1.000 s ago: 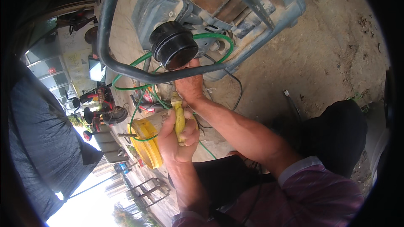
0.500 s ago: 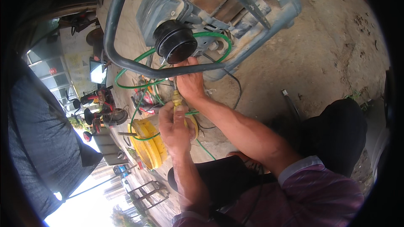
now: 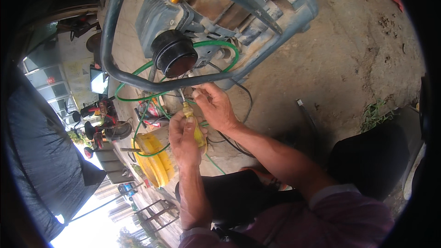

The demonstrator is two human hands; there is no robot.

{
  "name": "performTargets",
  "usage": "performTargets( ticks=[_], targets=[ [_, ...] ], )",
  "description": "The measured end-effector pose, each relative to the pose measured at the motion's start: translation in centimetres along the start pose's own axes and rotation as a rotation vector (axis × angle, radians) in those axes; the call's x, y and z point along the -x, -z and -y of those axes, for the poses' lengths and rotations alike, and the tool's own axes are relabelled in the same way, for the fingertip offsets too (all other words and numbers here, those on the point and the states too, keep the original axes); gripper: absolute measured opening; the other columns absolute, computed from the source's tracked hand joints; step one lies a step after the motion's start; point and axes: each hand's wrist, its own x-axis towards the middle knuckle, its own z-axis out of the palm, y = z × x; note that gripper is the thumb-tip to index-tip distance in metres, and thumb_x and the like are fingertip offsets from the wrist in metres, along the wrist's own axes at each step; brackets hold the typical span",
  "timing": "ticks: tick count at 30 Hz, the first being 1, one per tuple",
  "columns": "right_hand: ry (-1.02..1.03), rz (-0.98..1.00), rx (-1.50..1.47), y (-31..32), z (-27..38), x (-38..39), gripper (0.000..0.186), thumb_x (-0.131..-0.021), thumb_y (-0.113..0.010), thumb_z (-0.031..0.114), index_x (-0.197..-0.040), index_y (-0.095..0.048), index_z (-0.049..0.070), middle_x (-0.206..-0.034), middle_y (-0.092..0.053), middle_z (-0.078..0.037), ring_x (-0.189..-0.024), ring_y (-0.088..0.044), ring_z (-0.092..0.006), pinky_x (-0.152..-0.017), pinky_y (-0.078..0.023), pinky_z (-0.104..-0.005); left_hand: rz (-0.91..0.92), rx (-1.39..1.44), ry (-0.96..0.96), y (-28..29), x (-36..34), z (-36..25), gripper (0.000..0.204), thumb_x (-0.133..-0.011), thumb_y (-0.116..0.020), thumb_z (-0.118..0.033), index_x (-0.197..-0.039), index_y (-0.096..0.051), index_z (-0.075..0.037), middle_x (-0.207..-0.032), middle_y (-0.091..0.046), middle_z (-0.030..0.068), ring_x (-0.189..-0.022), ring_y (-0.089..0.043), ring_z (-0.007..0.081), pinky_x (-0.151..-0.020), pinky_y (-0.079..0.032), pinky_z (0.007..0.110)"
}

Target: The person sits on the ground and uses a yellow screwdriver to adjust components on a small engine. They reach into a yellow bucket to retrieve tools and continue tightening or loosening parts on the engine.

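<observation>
My left hand [image 3: 184, 140] is wrapped round the yellow handle of a screwdriver [image 3: 200, 137], whose metal shank points up toward the bent tube frame [image 3: 151, 86]. Just right of the shank, my right hand [image 3: 217, 105] has thumb and forefinger drawn together beside the tube; whatever they pinch is too small to make out. Above both hands stands a grey machine [image 3: 213, 9] with a round black cap-like part [image 3: 174, 54] at its lower left. A green hose [image 3: 229, 46] loops round this part and runs down past my left hand.
A yellow bucket [image 3: 156, 158] lies behind my left wrist. Red-and-black machines [image 3: 108, 119] stand farther left, under a dark tarp [image 3: 43, 156]. A dark bar-like object [image 3: 307, 112] lies on the dirt ground to the right. Black cable [image 3: 250, 101] curves past my right hand.
My right hand has drawn back slightly down and right from under the black part, so its thumb and forefinger now show. The screwdriver tip has come away a little. The whole view has shifted slightly.
</observation>
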Motion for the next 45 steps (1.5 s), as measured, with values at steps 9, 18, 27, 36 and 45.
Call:
performTargets(
  ticks=[9, 18, 27, 36, 45],
  targets=[
    [-0.396, 0.136, 0.056, 1.1, 3.0, 1.6, 0.025, -0.103, -0.063, 0.022, -0.109, -0.068, -0.002, -0.086, -0.07, -0.003, -0.078, -0.063, -0.0093, -0.068, -0.052, -0.0282, 0.035, 0.263, 0.018, -0.7, -0.9, 0.7, 0.03, -0.103, -0.057, -0.009, -0.131, -0.056, 0.0, -0.099, -0.071, 0.0125, -0.076, -0.066, 0.0161, -0.067, -0.056, 0.03],
    [-0.734, 0.892, 0.07, 7.7, 5.6, -0.8, 0.058, -0.097, -0.059, 0.059, -0.101, -0.071, 0.003, -0.096, -0.076, -0.011, -0.077, -0.071, -0.018, -0.065, -0.052, -0.028, 0.276, 0.456, 0.082, 0.5, -1.8, 0.7, 0.032, -0.104, -0.058, -0.015, -0.132, -0.055, -0.001, -0.106, -0.07, 0.0151, -0.094, -0.068, 0.0241, -0.081, -0.057, 0.036],
    [-0.758, 0.95, -0.302, 7.3, 5.2, 1.1, 0.043, -0.1, -0.067, 0.043, -0.113, -0.068, 0.002, -0.104, -0.075, -0.012, -0.085, -0.073, -0.02, -0.071, -0.056, -0.0296, 0.394, 0.562, 0.066, 0.3, -2.5, 1.5, 0.037, -0.106, -0.057, -0.023, -0.135, -0.055, -0.001, -0.111, -0.069, 0.0171, -0.107, -0.067, 0.0319, -0.092, -0.057, 0.044],
    [-0.571, 0.846, 0.082, 4.6, 5.9, 1.4, 0.039, -0.095, -0.074, 0.037, -0.105, -0.07, 0.0, -0.093, -0.07, -0.01, -0.076, -0.071, -0.0194, -0.064, -0.06, -0.0304, 0.37, 0.559, 0.029, -0.1, -3.5, 1.9, 0.039, -0.105, -0.06, -0.027, -0.132, -0.057, 0.002, -0.108, -0.068, 0.0151, -0.107, -0.068, 0.03, -0.093, -0.059, 0.042],
    [-0.663, 0.958, -0.267, 7.3, 6.1, 0.4, 0.035, -0.102, -0.063, 0.033, -0.118, -0.067, 0.001, -0.106, -0.073, -0.011, -0.089, -0.077, -0.0247, -0.07, -0.06, -0.0323, 0.481, 0.72, 0.128, 0.3, -3.4, 1.4, 0.044, -0.109, -0.054, -0.032, -0.138, -0.053, 0.0, -0.122, -0.069, 0.0218, -0.115, -0.067, 0.0339, -0.096, -0.058, 0.046]
  ],
)
